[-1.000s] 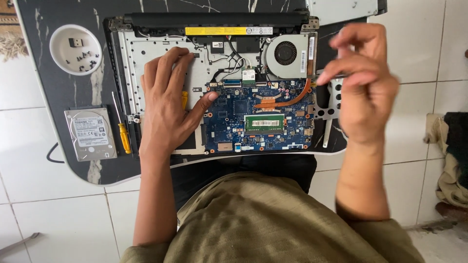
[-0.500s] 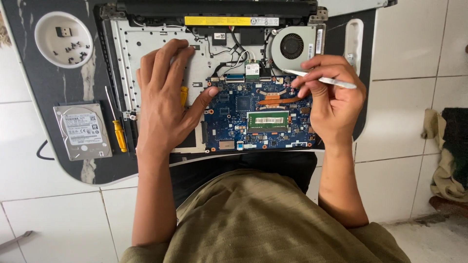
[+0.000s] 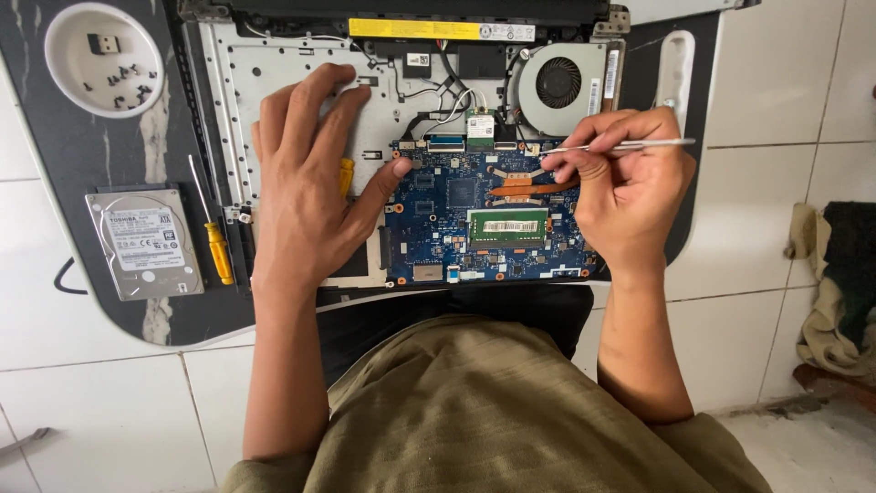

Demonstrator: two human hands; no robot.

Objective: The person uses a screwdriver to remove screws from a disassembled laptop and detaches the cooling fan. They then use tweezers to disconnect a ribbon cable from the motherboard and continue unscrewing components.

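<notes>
1. The opened silver laptop chassis (image 3: pixel 301 55) lay on a dark curved tabletop (image 3: pixel 100 155) above white floor tiles (image 3: pixel 91 420).
2. The left hand (image 3: pixel 306 183) rested flat and open on the chassis.
3. The right hand (image 3: pixel 625 183) pinched a thin metal tool (image 3: pixel 630 144) over the blue motherboard (image 3: pixel 456 215).

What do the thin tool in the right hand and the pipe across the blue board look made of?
The thin tool, pinched in the right hand: likely polished steel, a pale silvery shine. The pipe on the blue board: probably copper, matte orange-brown.

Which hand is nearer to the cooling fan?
Right. The right hand, holding a thin metal tool, sits just below the cooling fan; the left hand rests flat, well to its left.
</notes>
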